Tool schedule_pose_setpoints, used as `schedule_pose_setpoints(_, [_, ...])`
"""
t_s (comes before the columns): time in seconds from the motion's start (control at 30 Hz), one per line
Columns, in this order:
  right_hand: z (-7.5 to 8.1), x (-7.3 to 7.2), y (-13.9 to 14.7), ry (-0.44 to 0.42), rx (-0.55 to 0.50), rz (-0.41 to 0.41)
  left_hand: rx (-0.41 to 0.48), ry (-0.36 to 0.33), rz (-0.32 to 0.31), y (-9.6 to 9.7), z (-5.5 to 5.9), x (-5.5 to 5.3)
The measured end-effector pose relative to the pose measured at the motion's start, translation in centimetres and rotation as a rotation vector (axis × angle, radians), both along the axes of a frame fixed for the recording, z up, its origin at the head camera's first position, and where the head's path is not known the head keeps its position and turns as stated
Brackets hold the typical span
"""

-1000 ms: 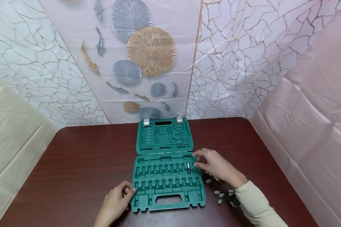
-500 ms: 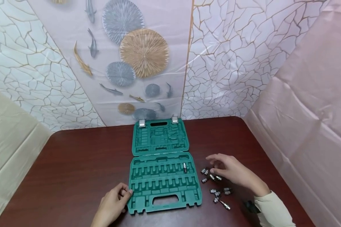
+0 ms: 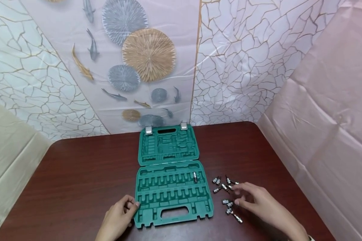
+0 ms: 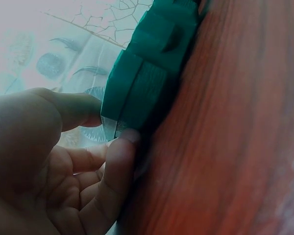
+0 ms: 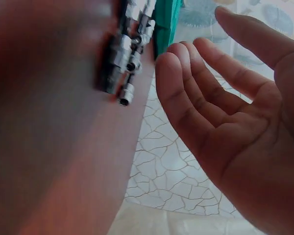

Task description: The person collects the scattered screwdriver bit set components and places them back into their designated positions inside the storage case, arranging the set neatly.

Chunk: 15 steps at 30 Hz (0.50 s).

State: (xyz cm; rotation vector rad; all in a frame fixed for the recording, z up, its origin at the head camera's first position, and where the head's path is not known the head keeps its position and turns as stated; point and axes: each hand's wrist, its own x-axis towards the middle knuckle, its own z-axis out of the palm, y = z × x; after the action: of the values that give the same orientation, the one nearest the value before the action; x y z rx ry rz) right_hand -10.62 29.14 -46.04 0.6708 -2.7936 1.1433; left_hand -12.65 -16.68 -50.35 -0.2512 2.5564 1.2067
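Observation:
A green socket-set case (image 3: 175,213) lies unfolded on the table, with its moulded lid (image 3: 169,147) at the back. One silver-and-dark bit socket (image 3: 195,176) sits at the right end of its upper row of slots. My left hand (image 3: 117,216) pinches the case's near left side; in the left wrist view the thumb and a finger meet on the green edge (image 4: 134,93). To the right of the case, my right hand (image 3: 262,204) hovers with loosely bent fingers, holding nothing. Its fingertips are right by several loose bit sockets (image 3: 224,187), also visible in the right wrist view.
A second cluster of bit sockets (image 3: 229,204) lies nearer to me, with one longer piece (image 3: 237,218) at its front. The dark red table (image 3: 87,174) ends at a patterned backdrop (image 3: 151,53), and a pale cloth (image 3: 313,100) hangs along the right side.
My right hand has moved from the case's upper right corner rightward and nearer to me, beside the loose bit sockets. The left hand keeps its hold, and the head view has shifted slightly.

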Motion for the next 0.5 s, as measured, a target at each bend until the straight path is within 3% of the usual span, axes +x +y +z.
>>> schedule_pose_setpoints(0.07, [-0.7, 0.8, 0.1, 0.018, 0.001, -0.002, 0.000, 0.003, -0.004, 0.0, 0.0, -0.1])
schedule_pose_setpoints(0.17, [-1.7, 1.8, 0.1, -0.036, 0.021, -0.019, -0.003, 0.009, -0.008, 0.0, 0.1, -0.2])
schedule_pose_setpoints(0.5, [-2.6, 2.5, 0.0, -0.365, 0.095, -0.062, 0.003, -0.006, -0.010, -0.2, 0.0, -0.1])
